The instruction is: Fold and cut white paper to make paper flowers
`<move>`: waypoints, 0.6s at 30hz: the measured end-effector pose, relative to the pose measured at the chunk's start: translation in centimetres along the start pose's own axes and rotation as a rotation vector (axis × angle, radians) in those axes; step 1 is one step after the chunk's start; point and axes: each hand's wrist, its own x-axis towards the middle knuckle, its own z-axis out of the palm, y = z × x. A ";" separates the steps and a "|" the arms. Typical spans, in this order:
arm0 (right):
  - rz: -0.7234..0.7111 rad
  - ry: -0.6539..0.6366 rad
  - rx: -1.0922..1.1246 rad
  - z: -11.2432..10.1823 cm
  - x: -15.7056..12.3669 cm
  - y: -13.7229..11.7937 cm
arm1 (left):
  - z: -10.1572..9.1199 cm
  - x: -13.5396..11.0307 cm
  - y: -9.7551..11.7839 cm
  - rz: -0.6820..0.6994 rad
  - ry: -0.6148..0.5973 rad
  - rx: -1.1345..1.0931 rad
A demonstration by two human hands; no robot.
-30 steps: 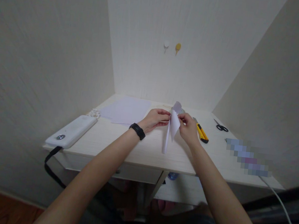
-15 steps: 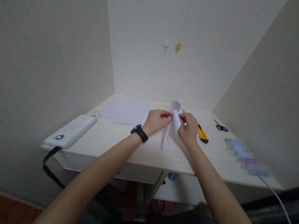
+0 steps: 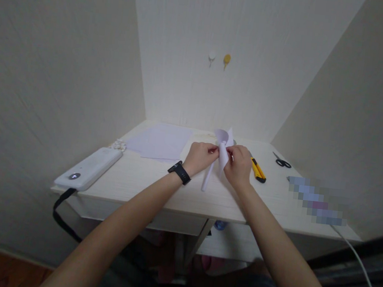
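Pale wooden desk [image 3: 159,188] in a cream-walled corner. I see left hand [image 3: 201,156] and right hand [image 3: 239,165] both pinched shut on a small folded white paper piece [image 3: 222,143], held between the fingertips above the desk. Yellow utility knife [image 3: 257,170] sits just right of the right fingers, black scissors [image 3: 282,162] farther right, and a flat white paper sheet [image 3: 160,141] left of the left fingers.

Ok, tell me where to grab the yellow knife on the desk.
Probably grip the knife across the middle of its yellow body, from above on the side of the scissors: it lies flat, long and narrow, and the right hand, pinching the paper with the left hand, crowds its other side.
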 end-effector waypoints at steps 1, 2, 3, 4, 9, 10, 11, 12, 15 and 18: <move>-0.002 -0.001 0.001 0.0 0.0 0.0 | 0.0 0.0 0.0 -0.002 -0.004 0.006; -0.005 0.000 0.001 0.0 0.0 0.0 | 0.0 0.0 0.1 -0.005 -0.005 0.006; -0.007 0.003 0.000 0.0 0.0 -0.1 | 0.1 0.0 0.1 -0.007 -0.002 0.004; -0.008 0.006 -0.002 0.0 -0.1 -0.1 | 0.1 0.0 0.1 -0.007 0.002 0.000; -0.045 0.018 -0.044 0.1 -0.1 -0.1 | 0.2 0.0 0.1 -0.021 0.024 -0.009; -0.061 0.022 -0.052 0.1 -0.1 -0.1 | 0.3 0.0 0.2 -0.031 0.031 -0.018; -0.077 0.027 -0.059 0.1 -0.1 0.0 | 0.3 0.0 0.3 -0.043 0.036 -0.035; -0.090 0.032 -0.065 0.1 -0.1 0.0 | 0.3 0.0 0.3 -0.058 0.043 -0.059; -0.109 0.043 -0.078 0.1 -0.1 0.0 | 0.4 0.0 0.5 -0.099 0.064 -0.139; -0.107 0.057 -0.084 0.1 -0.1 0.0 | 0.5 0.1 0.5 -0.104 0.097 -0.189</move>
